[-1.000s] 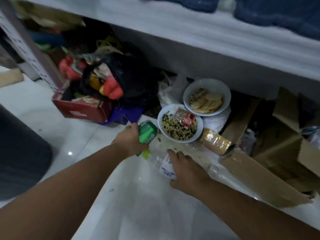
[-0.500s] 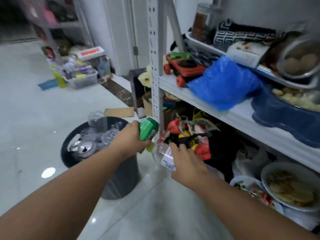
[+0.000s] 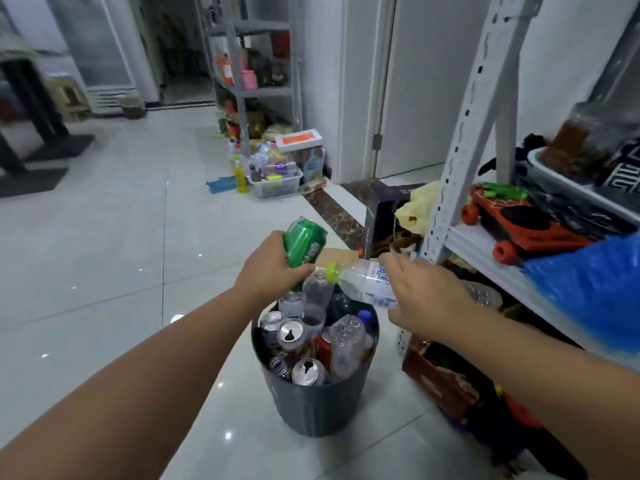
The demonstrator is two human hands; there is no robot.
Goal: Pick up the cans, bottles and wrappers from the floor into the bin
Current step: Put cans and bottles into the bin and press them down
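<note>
Both hands are now positioned over the dark grey round plastic bin (image 3: 313,407) in the lower centre of the frame. One second ago they were at floor level beneath the shelf, closing on the two items; half a second ago they were raised, with the bin off to the lower left.

The left hand (image 3: 268,270) is clamped on a green aluminium drink can (image 3: 306,242), fingers wrapped round its lower half. The can is tilted, above and just behind the far rim of the bin.

The right hand (image 3: 427,299) is clamped on a clear plastic bottle with a yellow-green cap (image 3: 363,280). The bottle lies nearly level, cap pointing to frame left, above the bin opening.

The bin is already loaded to the rim with opened silver-topped cans (image 3: 290,336) and clear crushed bottles (image 3: 346,341); one bottle stands proud of the rim, directly under the left hand.

Assessment: the carry step is complete and the release step is in hand. Neither item is in the bin yet. Because the load is heaped, a dropped item may roll off onto the pale tiled floor (image 3: 104,258). The white perforated metal shelving rack (image 3: 485,109) occupies the right of the frame.
</note>
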